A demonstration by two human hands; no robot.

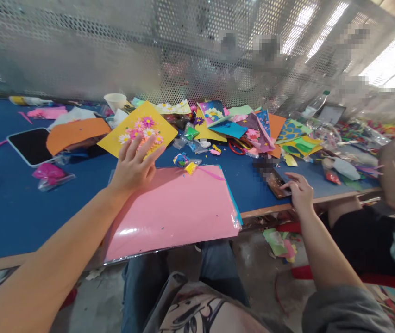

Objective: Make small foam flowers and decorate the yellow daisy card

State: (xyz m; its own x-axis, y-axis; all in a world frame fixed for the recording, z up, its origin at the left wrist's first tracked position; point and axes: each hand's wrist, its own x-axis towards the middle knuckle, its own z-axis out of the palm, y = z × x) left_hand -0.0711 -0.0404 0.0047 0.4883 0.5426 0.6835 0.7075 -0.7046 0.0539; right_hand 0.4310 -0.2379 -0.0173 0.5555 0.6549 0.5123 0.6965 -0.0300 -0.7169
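Note:
My left hand [136, 164] is open, fingers spread over the lower part of a yellow card [114, 142] decorated with pink, purple and white foam flowers. Its heel is over the top left of a pink sheet [176, 208] in clear plastic, with a blue sheet [232, 196] showing along the right side. At the table's front edge, a dark phone [274, 181] lies flat, and my right hand [299, 192] touches its screen with a fingertip. A blue clump of craft clay [180, 160], a yellow lump [191, 167] and a pink strip [213, 174] rest at the pink sheet's far edge.
Behind are a perforated metal panel [183, 60], a paper cup [115, 101], coloured cards [253, 129] and red-handled scissors [236, 146]. To the left lie a black tablet-like board [32, 145] and bagged magenta clay [49, 172]. Another person's arm [393, 180] is at far right.

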